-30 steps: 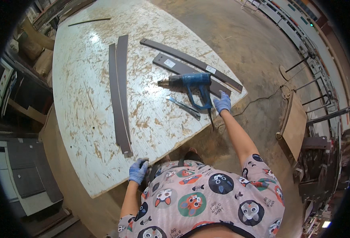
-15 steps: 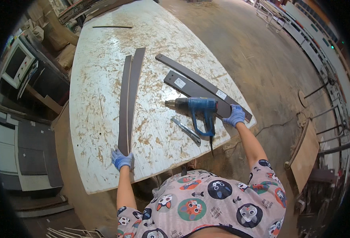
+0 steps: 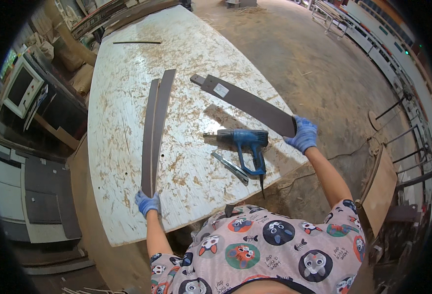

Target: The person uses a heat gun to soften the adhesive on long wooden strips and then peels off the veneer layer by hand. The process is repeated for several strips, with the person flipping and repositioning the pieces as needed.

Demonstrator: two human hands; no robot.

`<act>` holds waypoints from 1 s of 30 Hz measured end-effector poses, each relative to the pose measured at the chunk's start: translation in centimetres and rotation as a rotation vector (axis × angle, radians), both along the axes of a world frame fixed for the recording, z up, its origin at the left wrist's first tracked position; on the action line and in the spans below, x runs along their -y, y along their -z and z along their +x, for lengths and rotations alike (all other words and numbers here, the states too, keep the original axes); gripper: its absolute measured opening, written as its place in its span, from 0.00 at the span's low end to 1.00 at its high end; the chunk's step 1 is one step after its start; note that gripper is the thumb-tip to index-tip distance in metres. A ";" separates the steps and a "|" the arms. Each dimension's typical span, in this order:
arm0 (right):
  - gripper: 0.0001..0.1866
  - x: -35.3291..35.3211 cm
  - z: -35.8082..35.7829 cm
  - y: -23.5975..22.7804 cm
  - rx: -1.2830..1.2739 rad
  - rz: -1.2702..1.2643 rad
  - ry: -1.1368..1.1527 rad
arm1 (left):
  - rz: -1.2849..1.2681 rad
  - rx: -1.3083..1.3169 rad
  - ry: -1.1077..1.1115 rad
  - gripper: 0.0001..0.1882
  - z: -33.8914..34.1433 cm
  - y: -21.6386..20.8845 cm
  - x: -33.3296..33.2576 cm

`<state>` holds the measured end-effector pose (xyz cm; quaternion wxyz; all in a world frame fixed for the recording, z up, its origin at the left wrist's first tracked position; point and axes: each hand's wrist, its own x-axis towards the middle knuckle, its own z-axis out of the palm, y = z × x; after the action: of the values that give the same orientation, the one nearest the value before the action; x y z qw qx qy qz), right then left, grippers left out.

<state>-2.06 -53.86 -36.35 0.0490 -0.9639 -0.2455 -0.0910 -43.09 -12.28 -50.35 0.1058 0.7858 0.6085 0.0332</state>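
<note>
My left hand [image 3: 148, 202], in a blue glove, closes round the near ends of two long dark brown panel strips [image 3: 156, 127] lying side by side with a pale edge between them. My right hand [image 3: 304, 134], gloved too, grips the near end of a wide dark brown board [image 3: 250, 108] with a white label. That board is raised off the table, its shadow falling below. A narrower brown board [image 3: 196, 78] shows only its far tip; the wide one covers the rest. Between my hands lie a blue heat gun [image 3: 248, 142] and a utility knife [image 3: 229, 167].
The white worktable [image 3: 191, 196] is scuffed and streaked with brown residue. A thin dark strip [image 3: 136, 42] lies toward its far end. The heat gun's cord hangs over the front edge. Stacked panels [image 3: 42, 196] stand at left, a leaning board [image 3: 378, 191] at right.
My right hand has lifted the wide board from the table and shifted it up and right, over the narrower board. My left hand stays on the two strips, whose far ends have swung slightly left.
</note>
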 end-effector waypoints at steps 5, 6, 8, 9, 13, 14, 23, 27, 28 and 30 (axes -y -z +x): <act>0.49 -2.7 -7.0 4.1 -0.457 0.433 -0.006 | 0.062 -0.078 0.026 0.45 -7.0 1.8 -5.8; 0.48 -4.1 -8.8 4.6 -0.751 0.628 0.015 | 0.073 -0.113 0.028 0.45 -8.8 1.4 -6.6; 0.47 -5.8 -11.7 9.3 -0.905 0.842 0.005 | 0.087 -0.129 0.034 0.45 -10.4 0.4 -7.8; 0.45 -7.5 -13.5 8.8 -1.027 0.962 0.021 | 0.097 -0.135 0.015 0.45 -11.4 0.0 -8.3; 0.38 -11.9 -18.3 7.8 -1.584 1.137 0.017 | 0.260 -0.107 0.099 0.45 -13.2 0.2 -10.0; 0.35 -12.9 -19.7 9.0 -1.692 1.271 0.104 | 0.316 -0.105 0.136 0.46 -12.9 0.2 -10.6; 0.33 -22.1 -28.6 10.3 -2.363 1.626 0.203 | -1.231 0.985 0.231 0.30 3.3 0.6 5.5; 0.23 -20.2 -28.0 14.6 -1.441 0.836 -0.114 | -1.201 1.030 0.098 0.27 3.1 0.8 5.9; 0.19 -19.0 -26.9 15.0 -1.104 0.668 -0.252 | -1.165 0.985 0.093 0.27 2.8 0.7 5.5; 0.16 -16.3 -24.6 17.3 -0.848 0.776 -0.124 | -1.153 0.960 0.153 0.26 1.9 1.0 4.8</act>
<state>-26.63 -37.54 -53.61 0.4984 -0.8114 -0.2089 0.2227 -41.19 -17.08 -51.37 0.7558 0.5454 0.3601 0.0409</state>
